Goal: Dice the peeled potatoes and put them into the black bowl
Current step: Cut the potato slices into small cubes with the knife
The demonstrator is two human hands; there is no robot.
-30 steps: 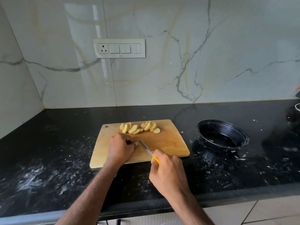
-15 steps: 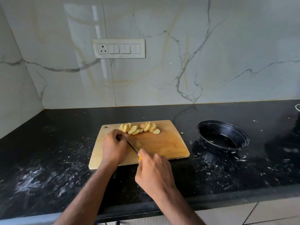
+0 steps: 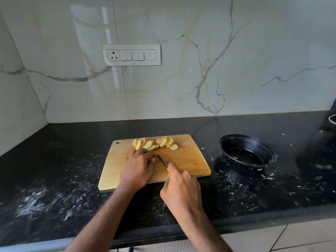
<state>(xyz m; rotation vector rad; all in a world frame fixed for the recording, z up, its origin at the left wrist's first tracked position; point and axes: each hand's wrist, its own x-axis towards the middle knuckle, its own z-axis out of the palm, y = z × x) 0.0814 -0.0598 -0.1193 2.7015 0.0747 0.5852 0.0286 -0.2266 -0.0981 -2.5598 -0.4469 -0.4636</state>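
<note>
Your dark speckled bench (image 3: pixel 54 179) carries a wooden cutting board (image 3: pixel 189 160), with the black bowl (image 3: pixel 248 153) standing well apart to its right; it holds no potato that you can see. Along the board's far edge lie the potato slices (image 3: pixel 154 143), pale yellow rounds leaning on each other in two loose fans, still slices rather than dice. Your left hand (image 3: pixel 139 166) is curled down on the board just beside those slices; whatever it pins is hidden beneath it. Your right hand (image 3: pixel 181 186) is wrapped round the yellow-handled knife (image 3: pixel 163 160), forefinger along the top, the blade running in close against the left fingertips.

The risk, as I judge it, sits right there: a wet, starchy piece could slide under pressure and bring the edge onto your fingertips. A small potato scrap (image 3: pixel 202 148) lies on the bench just beside the board's right edge, so further pieces may roll off too.
</note>
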